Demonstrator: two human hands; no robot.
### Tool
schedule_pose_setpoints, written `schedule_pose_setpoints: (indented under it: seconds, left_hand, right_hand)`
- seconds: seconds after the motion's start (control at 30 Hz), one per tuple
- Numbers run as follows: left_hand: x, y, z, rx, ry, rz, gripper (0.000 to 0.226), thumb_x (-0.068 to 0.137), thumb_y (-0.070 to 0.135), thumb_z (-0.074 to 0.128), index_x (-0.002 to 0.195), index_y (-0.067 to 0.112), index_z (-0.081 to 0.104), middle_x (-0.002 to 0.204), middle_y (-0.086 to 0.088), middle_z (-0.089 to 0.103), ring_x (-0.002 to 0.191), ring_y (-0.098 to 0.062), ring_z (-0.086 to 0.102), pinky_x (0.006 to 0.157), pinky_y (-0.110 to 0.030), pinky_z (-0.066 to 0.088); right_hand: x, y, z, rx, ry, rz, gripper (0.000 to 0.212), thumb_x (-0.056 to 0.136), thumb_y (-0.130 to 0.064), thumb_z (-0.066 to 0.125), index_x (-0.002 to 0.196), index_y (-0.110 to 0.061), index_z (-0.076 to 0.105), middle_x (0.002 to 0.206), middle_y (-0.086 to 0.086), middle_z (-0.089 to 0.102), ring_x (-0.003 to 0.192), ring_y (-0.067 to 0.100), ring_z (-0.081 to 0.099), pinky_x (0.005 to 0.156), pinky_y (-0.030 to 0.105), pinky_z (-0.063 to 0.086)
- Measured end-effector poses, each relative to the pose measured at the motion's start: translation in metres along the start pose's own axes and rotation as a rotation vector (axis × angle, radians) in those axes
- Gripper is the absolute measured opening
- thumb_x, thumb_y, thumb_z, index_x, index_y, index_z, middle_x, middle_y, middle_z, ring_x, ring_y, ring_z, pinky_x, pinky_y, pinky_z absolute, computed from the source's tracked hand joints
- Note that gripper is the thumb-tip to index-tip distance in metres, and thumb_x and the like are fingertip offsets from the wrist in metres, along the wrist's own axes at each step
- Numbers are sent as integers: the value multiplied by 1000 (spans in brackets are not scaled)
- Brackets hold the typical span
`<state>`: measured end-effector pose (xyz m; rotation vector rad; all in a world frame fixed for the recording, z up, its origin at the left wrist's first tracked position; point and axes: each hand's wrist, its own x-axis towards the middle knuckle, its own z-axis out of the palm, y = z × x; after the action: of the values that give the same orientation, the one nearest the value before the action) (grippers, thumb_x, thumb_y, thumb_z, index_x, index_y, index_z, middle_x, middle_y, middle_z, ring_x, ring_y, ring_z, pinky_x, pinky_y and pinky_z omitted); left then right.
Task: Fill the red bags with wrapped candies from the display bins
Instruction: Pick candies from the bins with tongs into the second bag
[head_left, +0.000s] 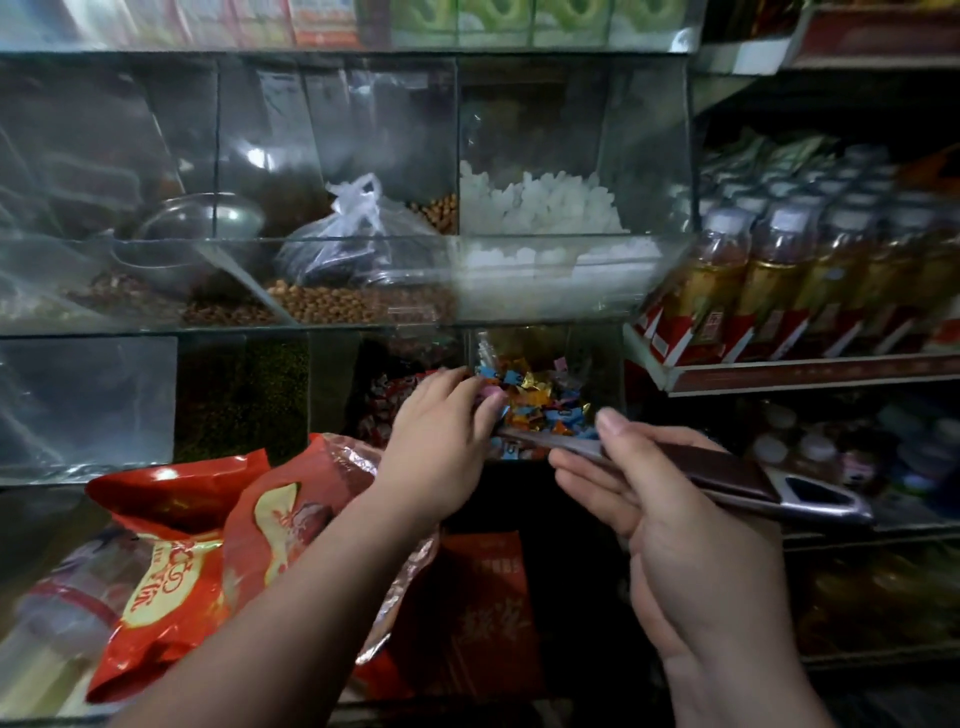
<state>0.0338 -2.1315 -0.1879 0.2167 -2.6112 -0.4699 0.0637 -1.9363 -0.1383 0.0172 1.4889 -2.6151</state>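
Two red bags (171, 561) with yellow print lie open at the lower left, under my left forearm. My left hand (441, 441) reaches into the glass bin (602, 364) of colourful wrapped candies (540, 400), its fingers curled over a few pieces at the pile's left edge. My right hand (675, 519) grips a flat metal scoop (727, 473) by its dark handle. The scoop's front end points into the same bin, just below my left fingers.
To the left of the colourful candies sits a bin of red-wrapped candies (395, 400). Above are bins with nuts (332, 306), a metal bowl (197, 234), a tied plastic bag (353, 234) and white rock sugar (540, 208). Bottled drinks (810, 270) fill the shelves on the right.
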Motion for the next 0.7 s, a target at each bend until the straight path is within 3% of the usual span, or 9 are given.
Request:
schedule_pose_setpoints:
  seconds: [0.13, 0.23, 0.33, 0.43, 0.53, 0.6, 0.7]
  left_hand:
    - [48, 12, 27, -41, -172, 77, 61, 103, 55, 27, 134, 13, 59, 135, -11, 57, 129, -29, 48, 110, -39, 36]
    - [75, 22, 53, -90, -361, -11, 71, 98, 64, 25, 143, 15, 51, 150, -14, 45, 141, -28, 35, 117, -34, 25]
    - [96, 27, 73, -86, -444, -127, 52, 104, 43, 38, 142, 9, 49, 152, -21, 39, 142, -33, 32, 115, -36, 26]
    - [108, 19, 83, -141, -430, -300, 50, 102, 38, 44, 143, 9, 45, 152, -20, 38, 140, -36, 36, 114, -42, 32]
    - [112, 13, 88, -214, -441, -372, 59, 101, 44, 46, 150, 12, 35, 156, -16, 34, 140, -35, 38, 112, -40, 35]
    - [111, 14, 87, -297, -421, -348, 60, 102, 47, 42, 153, 15, 34, 157, -13, 34, 141, -31, 38, 113, -40, 35]
    - [107, 19, 80, -367, -395, -280, 58, 105, 47, 36, 153, 14, 35, 158, -12, 36, 144, -28, 34, 116, -42, 30]
  right_hand:
    - [29, 1, -9, 23, 34, -74, 5, 93, -13, 73, 91, -9, 70, 79, 2, 81, 82, 26, 81, 66, 23, 62]
    - [54, 17, -14, -81, 76, -179, 5, 90, -20, 77, 91, -16, 74, 84, 3, 81, 86, 23, 81, 73, 28, 64]
    - [82, 41, -13, -338, 115, -319, 7, 86, -21, 74, 83, -27, 74, 79, 4, 78, 82, 20, 79, 80, 37, 63]
    - [100, 58, -14, -734, -12, -482, 13, 91, -18, 72, 88, -31, 70, 79, -9, 72, 77, 3, 70, 70, 14, 52]
    - [104, 63, -21, -1095, -299, -662, 11, 92, -19, 63, 96, -27, 70, 96, -10, 68, 89, 9, 67, 78, 28, 56]
    - [103, 62, -23, -1201, -348, -764, 16, 88, -13, 62, 101, -22, 69, 103, -7, 64, 91, 16, 67, 77, 37, 57]
    - [99, 54, -23, -1168, -325, -811, 16, 89, -16, 61, 101, -24, 68, 104, -12, 63, 93, 10, 67, 78, 31, 57]
